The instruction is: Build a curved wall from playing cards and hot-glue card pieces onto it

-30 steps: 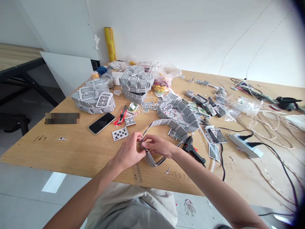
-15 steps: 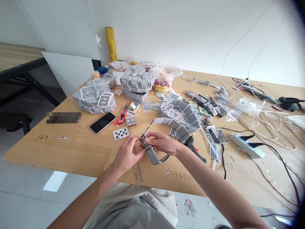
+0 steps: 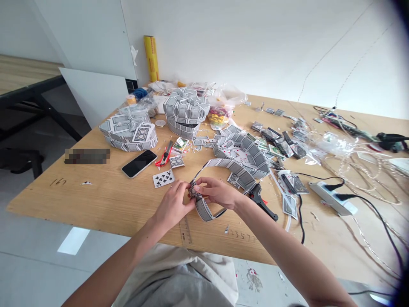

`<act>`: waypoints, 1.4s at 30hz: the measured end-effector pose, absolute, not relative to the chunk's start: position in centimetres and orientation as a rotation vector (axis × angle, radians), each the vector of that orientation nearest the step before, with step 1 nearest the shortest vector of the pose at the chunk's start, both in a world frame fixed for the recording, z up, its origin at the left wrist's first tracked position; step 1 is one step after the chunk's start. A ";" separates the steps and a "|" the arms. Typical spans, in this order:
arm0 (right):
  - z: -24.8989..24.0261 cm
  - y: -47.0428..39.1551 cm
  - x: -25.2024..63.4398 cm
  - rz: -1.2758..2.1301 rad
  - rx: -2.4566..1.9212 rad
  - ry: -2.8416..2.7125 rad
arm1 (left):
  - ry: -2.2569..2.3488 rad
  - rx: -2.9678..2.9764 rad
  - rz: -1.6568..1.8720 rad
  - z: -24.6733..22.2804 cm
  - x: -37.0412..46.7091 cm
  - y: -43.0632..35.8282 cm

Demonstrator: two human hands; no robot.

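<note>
A long curved strip of glued playing cards (image 3: 223, 165) loops over the wooden table (image 3: 105, 200) in front of me. My left hand (image 3: 174, 204) and my right hand (image 3: 215, 192) both pinch the strip's near end, fingertips meeting on a folded card there. A black glue gun (image 3: 262, 201) lies just right of my right wrist. A single clubs card (image 3: 163, 178) lies face up just beyond my left hand.
A black phone (image 3: 139, 163), a red cutter (image 3: 164, 154), card-covered boxes (image 3: 185, 111) and a flat card shape (image 3: 128, 130) sit farther back. A power strip (image 3: 332, 197) with cables, loose wires and scattered cards fill the right side. A yellow roll (image 3: 151, 58) leans on the wall.
Both hands have shifted slightly up and right with the strip's end, working the folded card between the fingertips. The view has panned a little.
</note>
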State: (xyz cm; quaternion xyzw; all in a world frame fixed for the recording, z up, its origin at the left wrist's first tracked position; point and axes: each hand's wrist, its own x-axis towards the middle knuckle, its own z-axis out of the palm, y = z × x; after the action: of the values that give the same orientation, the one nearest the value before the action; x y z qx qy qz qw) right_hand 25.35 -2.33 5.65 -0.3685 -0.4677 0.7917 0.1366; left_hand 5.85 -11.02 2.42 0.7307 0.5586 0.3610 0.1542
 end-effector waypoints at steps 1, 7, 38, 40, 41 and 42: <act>5.5 -2.3 25.3 2.290 -1.068 -1.354 | 1.600 2.097 1.035 2.4 5.9 -11.0; 5.1 -2.2 25.3 2.279 -1.094 -1.358 | 1.602 2.096 1.050 1.8 6.1 -10.9; 6.4 -2.1 25.5 2.282 -1.100 -1.315 | 1.425 1.887 1.151 2.0 5.2 -10.8; 6.5 -2.1 25.5 2.285 -1.107 -1.304 | 1.420 1.897 1.161 2.0 5.2 -10.8; 6.5 -2.1 25.5 2.286 -1.108 -1.300 | 1.412 1.892 1.167 2.0 5.2 -10.8; 6.6 -2.2 25.5 2.286 -1.107 -1.297 | 1.403 1.879 1.173 2.1 5.2 -10.8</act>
State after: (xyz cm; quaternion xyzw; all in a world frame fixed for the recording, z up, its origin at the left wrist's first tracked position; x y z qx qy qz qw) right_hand 25.50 -2.15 6.57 -0.3841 -0.4501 0.7932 0.1440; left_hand 5.25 -10.79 2.06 0.6927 0.5171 0.4323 0.2568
